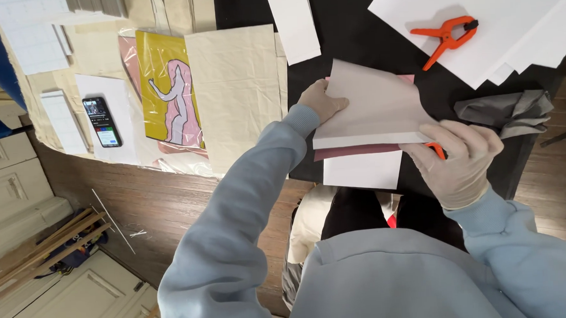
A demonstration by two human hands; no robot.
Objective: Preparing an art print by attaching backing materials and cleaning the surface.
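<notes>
Board stack [373, 114] held between left hand [320, 101] and right hand [460, 157].

I see a pale grey-beige sheet [379, 104] tilted atop a white board [365, 139] with a maroon layer beneath, near the black desk's [353, 29] front edge; an orange clamp [435, 150] peeks out at its corner.

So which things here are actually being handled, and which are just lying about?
Being handled:
- stack of sheets, pale sheet on top, held at its left edge by the left hand
- orange clamp, mostly hidden under the right hand

Lying about:
- second orange clamp on white paper
- grey cloth
- phone
- yellow and pink picture
- cream fabric
</notes>
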